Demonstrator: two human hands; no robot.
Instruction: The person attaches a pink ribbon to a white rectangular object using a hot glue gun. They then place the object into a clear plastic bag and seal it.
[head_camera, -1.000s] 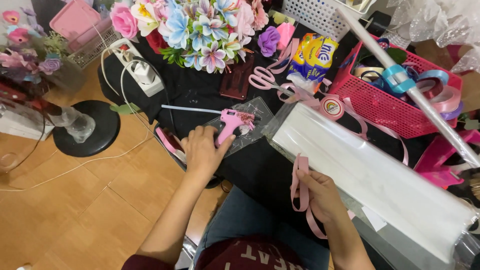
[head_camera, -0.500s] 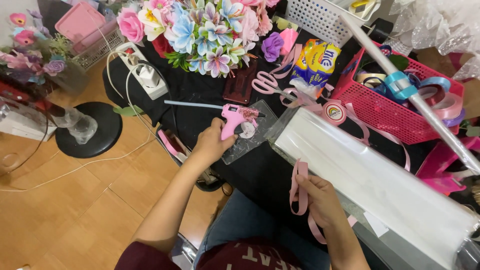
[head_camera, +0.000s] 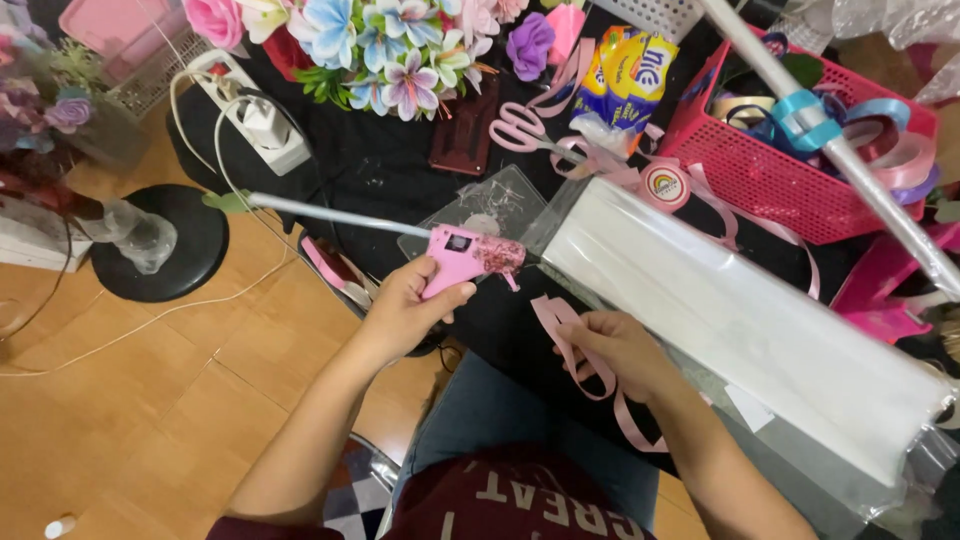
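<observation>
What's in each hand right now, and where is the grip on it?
Left hand holds the pink glue gun by its handle. Right hand pinches a loop of pink ribbon near its folded middle.

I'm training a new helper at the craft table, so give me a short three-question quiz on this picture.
1. Which hand holds the pink glue gun?
2. True or false: the right hand holds pink ribbon.
3. The pink scissors lie: A) in the pink basket, B) on the black cloth, C) on the floor.

Key:
1. The left hand, its grip around the handle.
2. True.
3. B, near the flowers.
</observation>
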